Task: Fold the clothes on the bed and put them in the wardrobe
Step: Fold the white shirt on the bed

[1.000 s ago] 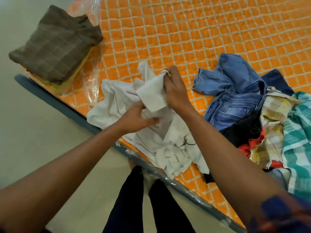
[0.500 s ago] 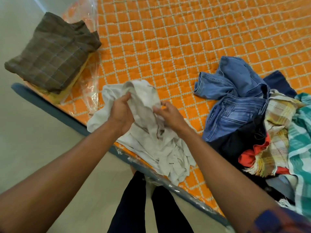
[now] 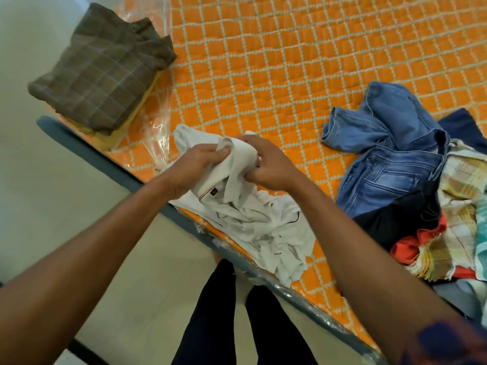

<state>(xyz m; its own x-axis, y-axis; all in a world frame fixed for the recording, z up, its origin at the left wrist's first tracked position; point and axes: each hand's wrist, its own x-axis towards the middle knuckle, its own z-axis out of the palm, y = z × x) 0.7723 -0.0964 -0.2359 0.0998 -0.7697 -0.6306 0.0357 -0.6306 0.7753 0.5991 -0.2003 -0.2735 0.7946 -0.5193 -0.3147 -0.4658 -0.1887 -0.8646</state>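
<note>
White shirt (image 3: 245, 219) lies crumpled at the six-o'clock edge of the bed (image 3: 263, 61); left hand (image 3: 195, 164) and right hand (image 3: 271, 164) clamp their fingers (image 3: 216, 154) on its bunched top, probably to find the collar and shake it flat; folded stack (image 3: 102, 72) sits at ten o'clock.

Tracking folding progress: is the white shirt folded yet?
No, the white shirt lies crumpled on the bed, its bunched fabric gripped by the left hand and right hand.
</note>
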